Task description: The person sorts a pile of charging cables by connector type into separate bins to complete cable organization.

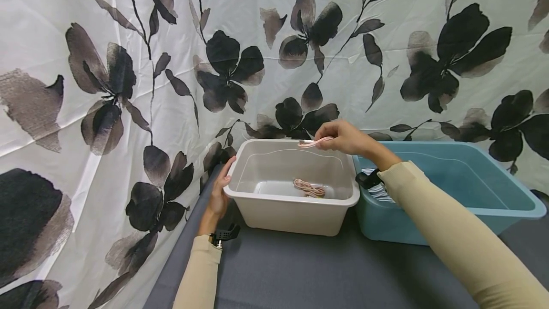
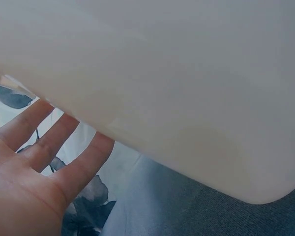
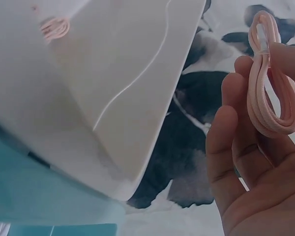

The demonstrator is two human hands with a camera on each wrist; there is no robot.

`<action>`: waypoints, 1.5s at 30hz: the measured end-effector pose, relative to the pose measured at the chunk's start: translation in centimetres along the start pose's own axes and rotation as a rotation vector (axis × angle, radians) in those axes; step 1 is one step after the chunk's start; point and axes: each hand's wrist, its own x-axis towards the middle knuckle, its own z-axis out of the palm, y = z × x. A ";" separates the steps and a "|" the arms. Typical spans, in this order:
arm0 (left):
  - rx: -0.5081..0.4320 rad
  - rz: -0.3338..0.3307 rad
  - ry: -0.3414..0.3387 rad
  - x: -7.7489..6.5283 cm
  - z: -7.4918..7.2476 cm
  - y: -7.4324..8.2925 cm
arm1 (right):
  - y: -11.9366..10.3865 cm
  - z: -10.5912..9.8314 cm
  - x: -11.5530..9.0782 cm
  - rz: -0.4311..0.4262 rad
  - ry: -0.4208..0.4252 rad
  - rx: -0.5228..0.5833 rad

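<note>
My right hand pinches a folded bundle of pink cord between thumb and fingers, above the back rim of the cream bin. A narrow band gathers the loops near one end. Another coiled pink cord lies on the floor of that bin, toward the right. At the bin's left end, my left hand rests against the outer wall just by the rim. In the left wrist view its fingers are spread and fairly straight, their tips right at the bin's side.
A blue bin stands close against the right of the cream one, with white cords inside its left end, partly behind my right wrist. Both bins stand on a dark grey cloth surface. A white curtain with dark flowers hangs behind and at left.
</note>
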 end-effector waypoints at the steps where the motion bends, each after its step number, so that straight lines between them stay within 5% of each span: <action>1: 0.000 0.000 0.000 0.0 0.0 0.0 | 0.1 0.0 0.1 0.011 0.001 -0.002; 15: 0.002 -0.013 0.004 -0.1 0.0 0.3 | 1.3 -0.1 1.4 0.093 0.022 -0.029; 25: -0.014 -0.003 -0.011 -0.2 -0.3 0.2 | 1.5 0.1 1.6 0.049 0.000 -0.023; 36: -0.028 -0.006 -0.008 -0.3 -0.5 0.2 | 0.6 -0.9 -0.1 0.033 -0.025 -0.031; 45: -0.037 -0.007 -0.016 -0.4 -0.3 0.3 | -0.7 -2.1 -3.7 -0.010 -0.031 -0.066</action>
